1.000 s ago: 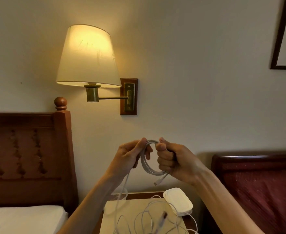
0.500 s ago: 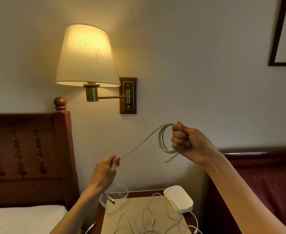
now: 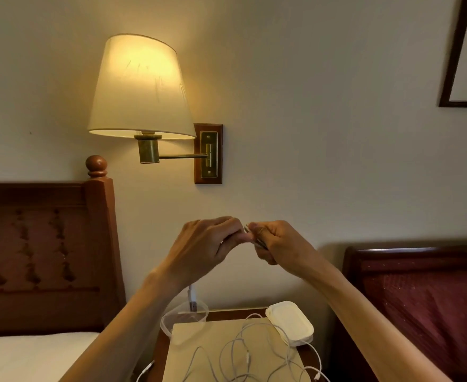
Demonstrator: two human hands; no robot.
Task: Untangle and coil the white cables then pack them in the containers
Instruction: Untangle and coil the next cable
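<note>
Most of the coiled cable [image 3: 255, 238] is hidden between the two hands held together in front of the wall; only a blurred sliver shows. The left hand [image 3: 207, 248] pinches it with curled fingers, the right hand [image 3: 277, 245] curls round it. A plug end [image 3: 192, 297] dangles below. Loose white cables [image 3: 243, 351] sprawl over the tan counter [image 3: 182, 359], cut off by the frame's bottom edge, between a clear tub [image 3: 169, 321] and a lidded white container [image 3: 290, 322].

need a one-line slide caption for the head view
Both hands, left and right, pinch a coiled white cable above a nightstand strewn with loose cables and containers.
</note>
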